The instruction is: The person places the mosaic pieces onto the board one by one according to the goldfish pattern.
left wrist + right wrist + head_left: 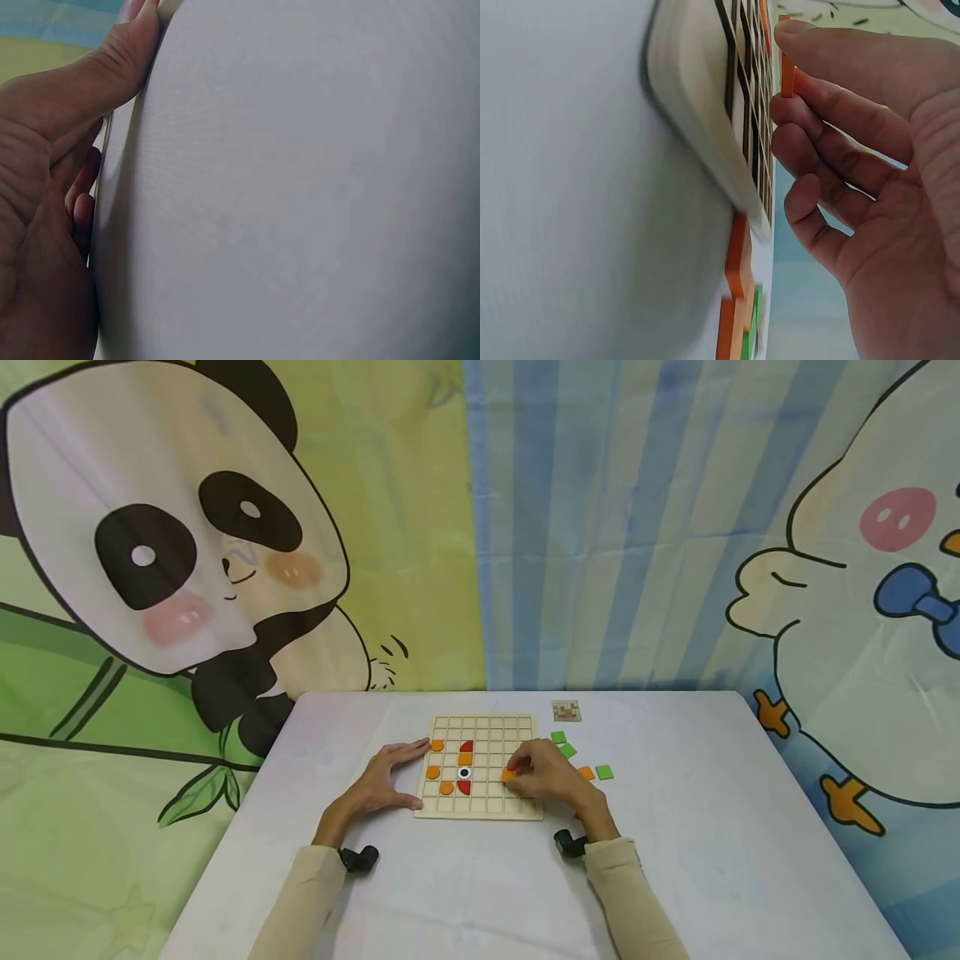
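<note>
A pale wooden grid board lies on the white table, its squares marked by raised lines. My left hand rests at its left edge, thumb near the front corner and fingers farther back, holding no piece. Above the board's right half, my right hand pinches an orange tile between thumb and fingers. Set in the grid are several orange round pieces, two red quarter-round pieces, an orange square and a white piece with a black ring.
Loose green tiles and an orange tile lie right of the board. A small printed card is behind them. Some red shows beside my right wrist, mostly hidden. A cartoon-printed curtain hangs behind the table.
</note>
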Motion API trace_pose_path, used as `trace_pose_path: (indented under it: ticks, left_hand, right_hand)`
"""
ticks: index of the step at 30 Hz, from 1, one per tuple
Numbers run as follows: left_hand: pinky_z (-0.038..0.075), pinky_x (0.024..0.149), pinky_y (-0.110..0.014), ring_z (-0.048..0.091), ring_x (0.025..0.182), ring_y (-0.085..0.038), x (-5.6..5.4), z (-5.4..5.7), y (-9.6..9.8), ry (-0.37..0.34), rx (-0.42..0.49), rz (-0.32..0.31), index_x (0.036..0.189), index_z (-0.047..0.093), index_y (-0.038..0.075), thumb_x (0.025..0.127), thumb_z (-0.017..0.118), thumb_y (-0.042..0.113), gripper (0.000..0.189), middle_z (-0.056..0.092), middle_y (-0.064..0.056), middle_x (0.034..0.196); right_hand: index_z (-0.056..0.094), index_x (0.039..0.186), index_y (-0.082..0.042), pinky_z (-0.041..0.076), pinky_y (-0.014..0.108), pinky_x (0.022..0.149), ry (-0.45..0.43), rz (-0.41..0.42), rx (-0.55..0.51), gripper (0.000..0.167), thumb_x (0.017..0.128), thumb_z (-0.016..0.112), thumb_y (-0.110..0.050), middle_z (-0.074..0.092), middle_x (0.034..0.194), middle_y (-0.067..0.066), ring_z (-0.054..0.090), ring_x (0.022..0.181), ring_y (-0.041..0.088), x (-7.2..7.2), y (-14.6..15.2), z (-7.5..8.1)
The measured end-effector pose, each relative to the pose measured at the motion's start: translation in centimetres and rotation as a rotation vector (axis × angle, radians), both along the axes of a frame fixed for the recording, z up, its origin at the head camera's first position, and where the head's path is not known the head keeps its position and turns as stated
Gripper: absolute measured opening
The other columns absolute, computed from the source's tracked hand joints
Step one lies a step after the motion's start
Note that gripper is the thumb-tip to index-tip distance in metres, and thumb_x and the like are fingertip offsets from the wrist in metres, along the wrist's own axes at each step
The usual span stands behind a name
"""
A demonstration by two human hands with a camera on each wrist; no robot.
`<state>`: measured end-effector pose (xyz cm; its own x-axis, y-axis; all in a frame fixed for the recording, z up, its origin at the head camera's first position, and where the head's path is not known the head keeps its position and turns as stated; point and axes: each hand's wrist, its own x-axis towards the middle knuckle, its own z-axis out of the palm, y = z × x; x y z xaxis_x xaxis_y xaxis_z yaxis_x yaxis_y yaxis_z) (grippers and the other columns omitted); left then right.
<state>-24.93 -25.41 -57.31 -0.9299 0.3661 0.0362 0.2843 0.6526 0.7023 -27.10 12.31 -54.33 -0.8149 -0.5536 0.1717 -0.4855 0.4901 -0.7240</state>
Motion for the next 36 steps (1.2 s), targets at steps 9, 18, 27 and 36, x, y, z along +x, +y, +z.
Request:
trace_pose_path:
  ticks: [9, 18, 27, 36]
  left_hand:
    - [0.025, 0.126, -0.078, 0.037, 0.157, -0.042, -0.1, -0.3, 0.0, -0.005, 0.000, 0.004, 0.165, 0.051, 0.020, 0.067, 0.106, 0.037, 0.113, 0.042, -0.002, 0.177]
    - [0.026, 0.126, -0.079, 0.036, 0.157, -0.044, 0.0, -0.3, 0.0, 0.004, -0.016, 0.008, 0.165, 0.050, 0.019, 0.068, 0.106, 0.037, 0.114, 0.042, -0.004, 0.177]
    - [0.026, 0.126, -0.079, 0.037, 0.157, -0.044, -0.1, -0.2, 0.0, -0.002, -0.017, 0.015, 0.164, 0.051, 0.019, 0.067, 0.106, 0.036, 0.113, 0.042, -0.005, 0.176]
    - [0.026, 0.126, -0.079, 0.036, 0.158, -0.043, -0.1, -0.2, 0.1, -0.002, -0.005, 0.013, 0.164, 0.052, 0.020, 0.067, 0.106, 0.036, 0.113, 0.043, -0.003, 0.176]
  right_hand:
    - [0.082, 0.100, -0.004, 0.060, 0.026, 0.079, -0.015, 0.038, 0.019, 0.020, 0.085, 0.093, -0.013, 0.079, 0.096, 0.005, 0.071, 0.086, 0.014, 0.6, -2.4, -0.6]
    - [0.084, 0.103, -0.007, 0.060, 0.029, 0.084, 0.021, 0.031, 0.070, 0.019, 0.089, 0.092, -0.017, 0.081, 0.101, 0.003, 0.071, 0.090, 0.015, 1.1, -3.9, -0.6]
    - [0.085, 0.105, -0.013, 0.056, 0.026, 0.081, 0.012, 0.006, 0.118, 0.021, 0.089, 0.093, -0.024, 0.080, 0.102, -0.004, 0.064, 0.087, 0.006, 1.1, -4.6, -0.7]
    - [0.085, 0.107, -0.016, 0.056, 0.028, 0.083, 0.013, -0.001, 0.135, 0.023, 0.088, 0.094, -0.027, 0.080, 0.103, -0.006, 0.065, 0.089, 0.007, 1.4, -4.9, -0.5]
